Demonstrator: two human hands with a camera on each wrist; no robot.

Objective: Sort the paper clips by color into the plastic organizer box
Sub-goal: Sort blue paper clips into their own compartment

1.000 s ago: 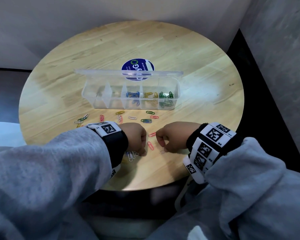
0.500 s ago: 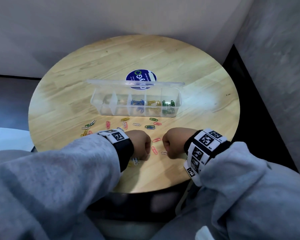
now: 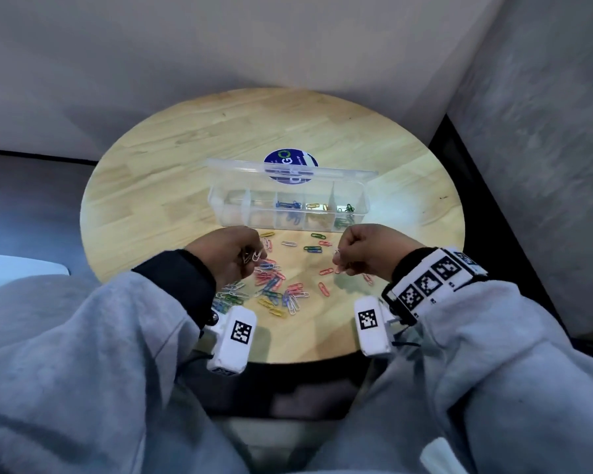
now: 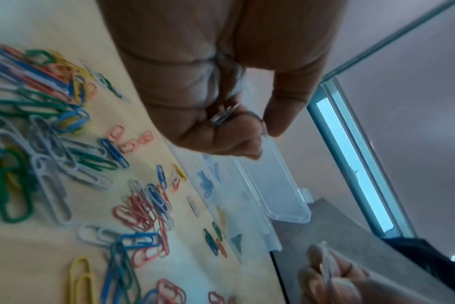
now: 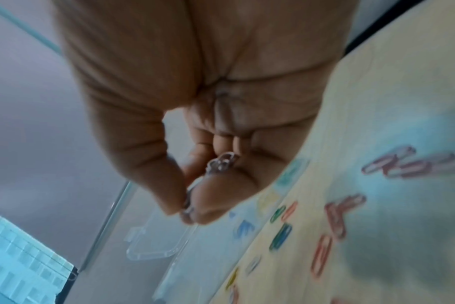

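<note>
The clear plastic organizer box [image 3: 220,203] stands open mid-table, lid tipped back. It holds blue clips [image 3: 288,205], yellow clips [image 3: 314,206] and green clips [image 3: 348,208] in its three right compartments. A mixed pile of paper clips [image 3: 274,289] lies between my wrists. My left hand [image 3: 254,258] is raised in front of the box and grips a few white clips [image 4: 225,116] in its curled fingers. My right hand [image 3: 338,261] hovers to the right and pinches white clips [image 5: 222,162] between thumb and fingers.
The round wooden table [image 3: 158,186] carries a blue round sticker [image 3: 290,160] behind the box. Loose clips [image 3: 314,248] lie scattered just in front of the box. Walls close in behind and to the right, and the table's near edge lies under my wrists.
Both hands have lifted off the table and moved toward the box with white clips in them. The clip pile that they covered now shows. The head view has tilted up.
</note>
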